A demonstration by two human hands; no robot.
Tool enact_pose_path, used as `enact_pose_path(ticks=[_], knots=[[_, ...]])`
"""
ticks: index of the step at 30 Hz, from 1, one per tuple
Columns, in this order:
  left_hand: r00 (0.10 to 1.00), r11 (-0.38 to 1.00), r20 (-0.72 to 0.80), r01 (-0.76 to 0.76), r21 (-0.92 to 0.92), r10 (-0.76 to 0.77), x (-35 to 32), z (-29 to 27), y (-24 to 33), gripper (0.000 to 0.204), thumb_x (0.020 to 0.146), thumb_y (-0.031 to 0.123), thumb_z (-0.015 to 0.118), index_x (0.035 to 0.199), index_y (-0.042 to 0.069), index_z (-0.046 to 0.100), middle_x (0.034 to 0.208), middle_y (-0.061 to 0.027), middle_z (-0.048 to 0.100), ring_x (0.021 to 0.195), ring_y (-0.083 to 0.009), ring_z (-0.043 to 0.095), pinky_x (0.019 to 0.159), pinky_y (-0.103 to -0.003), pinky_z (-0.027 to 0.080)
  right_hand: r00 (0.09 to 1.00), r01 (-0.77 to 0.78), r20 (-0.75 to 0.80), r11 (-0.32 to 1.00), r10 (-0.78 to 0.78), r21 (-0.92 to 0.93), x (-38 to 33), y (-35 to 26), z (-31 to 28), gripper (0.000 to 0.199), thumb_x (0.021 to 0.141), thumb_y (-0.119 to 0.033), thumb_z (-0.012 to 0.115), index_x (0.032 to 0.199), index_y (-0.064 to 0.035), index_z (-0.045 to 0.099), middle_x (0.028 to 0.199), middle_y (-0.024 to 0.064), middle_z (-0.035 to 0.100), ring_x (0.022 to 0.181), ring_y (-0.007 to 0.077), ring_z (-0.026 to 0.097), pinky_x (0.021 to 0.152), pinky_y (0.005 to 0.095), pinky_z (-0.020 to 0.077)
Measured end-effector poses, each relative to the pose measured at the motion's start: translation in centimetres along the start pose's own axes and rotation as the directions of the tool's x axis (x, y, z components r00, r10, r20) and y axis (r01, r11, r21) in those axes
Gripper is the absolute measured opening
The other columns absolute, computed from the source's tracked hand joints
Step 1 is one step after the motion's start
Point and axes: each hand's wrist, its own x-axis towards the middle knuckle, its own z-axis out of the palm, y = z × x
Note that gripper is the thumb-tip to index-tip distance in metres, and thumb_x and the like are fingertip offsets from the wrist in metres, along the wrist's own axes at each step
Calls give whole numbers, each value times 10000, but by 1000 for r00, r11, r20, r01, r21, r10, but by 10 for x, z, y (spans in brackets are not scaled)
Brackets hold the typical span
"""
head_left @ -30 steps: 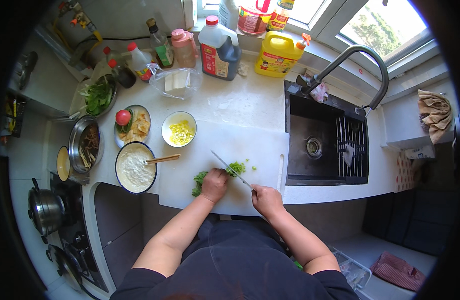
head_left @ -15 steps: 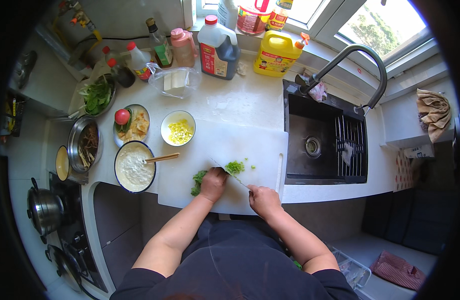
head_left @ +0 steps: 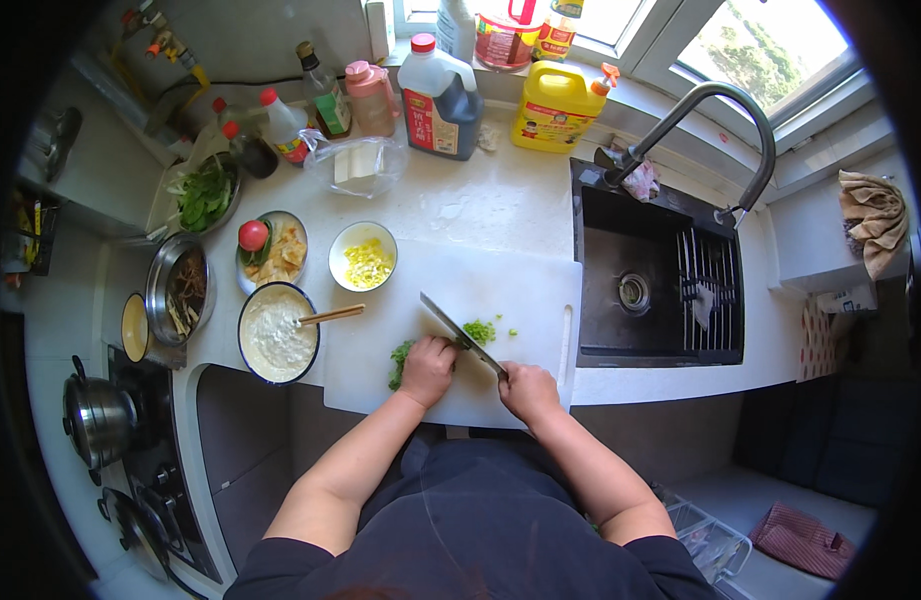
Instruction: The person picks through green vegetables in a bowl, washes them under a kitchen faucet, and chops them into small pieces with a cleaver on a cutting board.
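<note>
Apparently mid-chop, my right hand [head_left: 529, 391] grips a grey metal knife [head_left: 458, 332]; left hand [head_left: 428, 373], nine o'clock, pins leafy greens [head_left: 398, 364]; next cut needs feeding toward three.

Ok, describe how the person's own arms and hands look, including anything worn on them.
Short, dark navy fabric sleeves end near the elbows. Both forearms are bare below them. The left hand and right hand wear no gloves, and no watch or bracelet shows at either wrist.
</note>
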Motion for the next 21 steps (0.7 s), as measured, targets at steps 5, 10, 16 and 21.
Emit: enact_pose_path(ticks=[5, 10, 16, 21], knots=[[1000, 1000, -25, -2, -20, 1, 1, 3, 0, 123, 660, 33, 627, 779, 62, 637, 786, -102, 599, 760, -290, 573, 683, -387, 498, 990, 86, -111, 996, -82, 36, -17, 4, -4, 222, 844, -167, 522, 997, -125, 677, 810, 172, 672, 716, 371, 651, 659, 486, 525], [999, 1000, -39, 1, -7, -1, 1, 8, 1, 91, 648, 31, 607, 732, 62, 618, 754, -104, 578, 749, -295, 573, 683, -385, 502, 997, 50, -57, 998, -52, -33, -19, 1, -1, 217, 842, -170, 530, 993, -126, 680, 796, 174, 669, 711, 366, 649, 659, 480, 523], [996, 998, -89, 2, -62, -7, 2, 10, 1, 88, 650, 26, 623, 725, 66, 599, 775, -94, 573, 754, -289, 580, 672, -385, 505, 991, 59, -124, 998, -56, 18, 1, 0, 9, 215, 837, -175, 540, 988, -130, 686, 786, 169, 670, 719, 366, 644, 672, 471, 523], [991, 997, -115, 59, -47, -64, -3, 12, 0, 101, 665, 42, 653, 750, 74, 609, 803, -87, 576, 745, -280, 580, 661, -378, 507, 996, 60, -62, 998, -60, 10, -11, -3, -10, 242, 842, -157, 506, 1003, -132, 686, 823, 176, 678, 743, 371, 650, 698, 471, 526]])
